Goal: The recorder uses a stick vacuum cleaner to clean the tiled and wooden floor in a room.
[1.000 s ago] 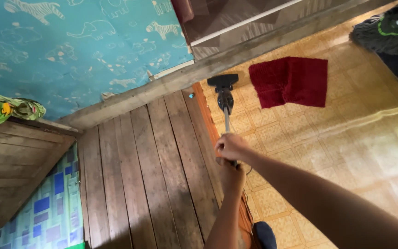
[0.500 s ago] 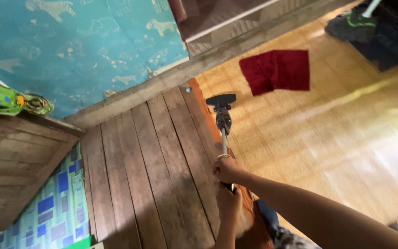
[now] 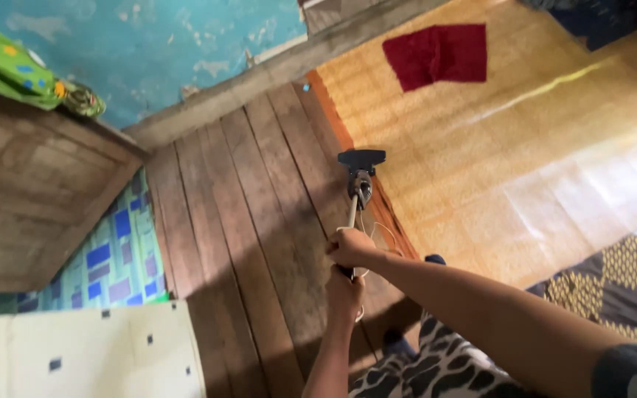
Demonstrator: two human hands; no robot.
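Basically the wood plank floor [image 3: 259, 221] is the landmark. Stick vacuum [image 3: 359, 184] runs over its far edge, black nozzle sitting where planks meet the yellow patterned vinyl [image 3: 525, 169]. Looks light, stiff, rigid pole, so best held high on the handle w/ both hands stacked. Right hand [image 3: 352, 247] is wrapped closed round the pole, left hand [image 3: 344, 291] closed round the grip just below it. Thin cord [image 3: 385, 232] loops beside the pole and could snag. Beyond the planks: red mat [image 3: 436, 53], well apart. Left of planks: wooden box [image 3: 31, 199], blue-check mat [image 3: 112, 258]. Teal wall [image 3: 149, 44] at far end.
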